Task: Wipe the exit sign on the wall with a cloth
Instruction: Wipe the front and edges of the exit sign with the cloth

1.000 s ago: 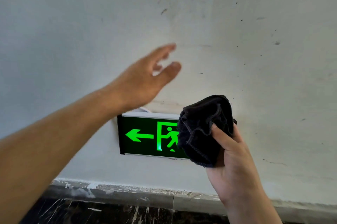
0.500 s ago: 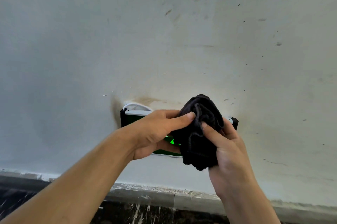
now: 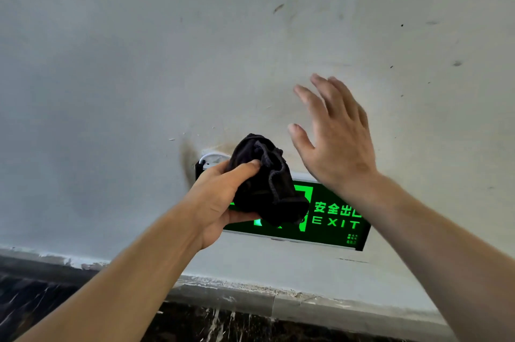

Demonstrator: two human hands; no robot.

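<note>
A lit green exit sign [image 3: 334, 219] is mounted low on the white wall, with the word EXIT and Chinese characters showing on its right half. My left hand [image 3: 220, 199] grips a bunched black cloth [image 3: 267, 188] in front of the sign's left half, which is hidden behind it. Whether the cloth touches the sign is unclear. My right hand [image 3: 334, 135] is raised above the sign's right part, fingers spread, holding nothing, its palm toward the wall.
The white wall [image 3: 139, 77] carries dark smudges and specks above the sign. A grey skirting strip [image 3: 292, 300] runs along the bottom, with dark marbled floor [image 3: 41, 300] below. A white cable loop [image 3: 209, 156] sits at the sign's top left corner.
The cloth passed from my right hand to my left. My left hand came down from the wall to the sign, and my right hand let go and rose above the sign.
</note>
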